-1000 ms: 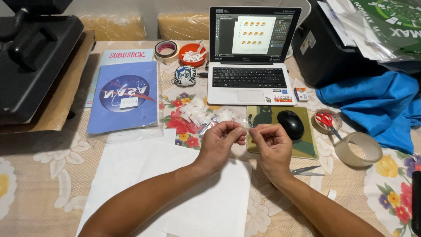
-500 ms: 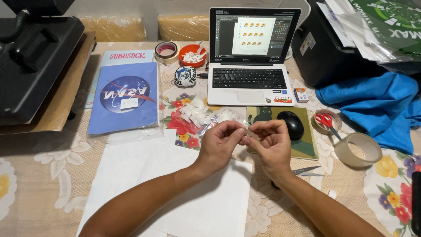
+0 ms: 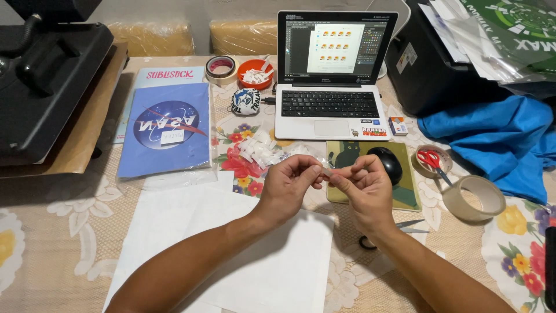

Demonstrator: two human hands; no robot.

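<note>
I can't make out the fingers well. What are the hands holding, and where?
A small translucent piece, pinched at its ends between left hand and right hand fingertips.

Both forearms come up from the bottom edge and converge toward the middle, bare to the elbow, the left one slanting in from the lower left and the right one from the lower right. The left hand [image 3: 288, 186] is turned palm inward, its fingers curled and its thumb and forefinger pinched together at the tips. The right hand [image 3: 364, 188] faces it, knuckles up, fingers bent, its thumb and forefinger likewise pressed together. The two pinches meet fingertip to fingertip, with the wrists held level, well apart.
</note>
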